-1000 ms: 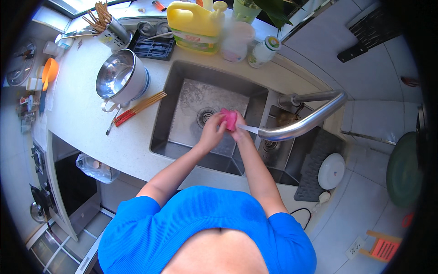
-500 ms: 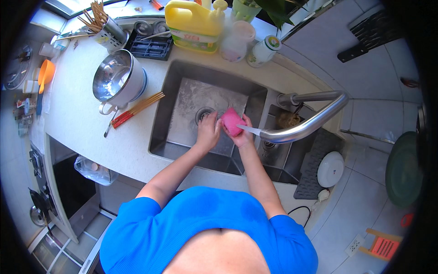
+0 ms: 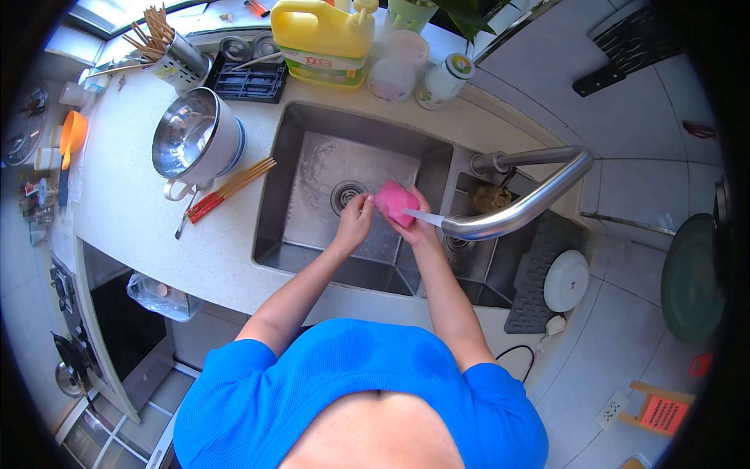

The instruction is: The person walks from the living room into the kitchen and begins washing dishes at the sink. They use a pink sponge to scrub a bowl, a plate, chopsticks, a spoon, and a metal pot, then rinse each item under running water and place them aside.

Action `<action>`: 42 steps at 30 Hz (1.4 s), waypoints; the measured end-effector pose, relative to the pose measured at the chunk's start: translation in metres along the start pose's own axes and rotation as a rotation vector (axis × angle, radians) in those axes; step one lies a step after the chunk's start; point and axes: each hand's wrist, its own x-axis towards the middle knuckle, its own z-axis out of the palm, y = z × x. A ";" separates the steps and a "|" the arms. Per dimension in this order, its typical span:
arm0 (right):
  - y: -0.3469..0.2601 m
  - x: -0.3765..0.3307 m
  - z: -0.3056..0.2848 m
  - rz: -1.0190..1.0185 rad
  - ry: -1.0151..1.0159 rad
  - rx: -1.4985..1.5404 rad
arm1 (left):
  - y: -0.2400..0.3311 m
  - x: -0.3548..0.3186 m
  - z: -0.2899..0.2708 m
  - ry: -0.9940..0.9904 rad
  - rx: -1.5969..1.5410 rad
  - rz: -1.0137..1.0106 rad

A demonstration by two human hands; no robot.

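Observation:
A pink sponge [image 3: 396, 202] is in my right hand [image 3: 418, 227], whose fingers wrap round its right and lower sides over the large sink basin [image 3: 361, 270]. Water from the curved metal faucet [image 3: 539, 205] runs onto the sponge's right side. My left hand [image 3: 355, 225] is beside the sponge's left edge, fingers drawn together. Whether its fingertips pinch that edge is too small to tell. Just left of the sponge lies the round drain [image 3: 346, 195].
Left of the sink are chopsticks [image 3: 231, 191], a metal pot [image 3: 187, 137] and a black tray [image 3: 248, 78]. A yellow jug [image 3: 322, 43] and a white jar [image 3: 444, 82] stand behind it. A small basin [image 3: 500, 266], a grey mat [image 3: 539, 273] and a white plate [image 3: 566, 281] are at right.
My left hand's fingers, spread before, have drawn together beside the sponge. The sponge has turned slightly in my right hand. The whole view has shifted a little.

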 end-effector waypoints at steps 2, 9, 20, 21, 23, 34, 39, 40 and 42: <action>0.001 0.010 0.001 -0.004 0.033 -0.040 | -0.001 0.002 -0.004 0.018 -0.008 -0.012; 0.013 0.028 0.036 -0.077 0.377 -0.314 | -0.016 0.005 -0.013 0.094 -0.065 -0.024; 0.012 0.053 -0.022 0.080 0.147 0.000 | -0.041 0.007 -0.004 0.036 -0.273 -0.240; 0.012 0.043 -0.012 0.142 0.070 0.148 | -0.044 0.007 -0.008 0.033 -0.246 -0.267; 0.014 0.005 0.031 0.101 0.119 0.153 | -0.049 0.007 -0.016 0.030 -0.227 -0.307; -0.009 0.003 -0.014 0.145 -0.015 -0.017 | -0.042 0.005 -0.017 -0.015 -0.239 -0.370; 0.001 0.012 0.030 -0.050 0.216 -0.371 | -0.042 0.007 -0.012 -0.092 -0.287 -0.441; 0.001 0.014 0.030 -0.064 0.237 -0.451 | -0.035 0.007 -0.008 -0.106 -0.313 -0.464; -0.002 0.019 0.027 -0.095 0.281 -0.607 | -0.013 0.010 -0.001 -0.134 -0.472 -0.618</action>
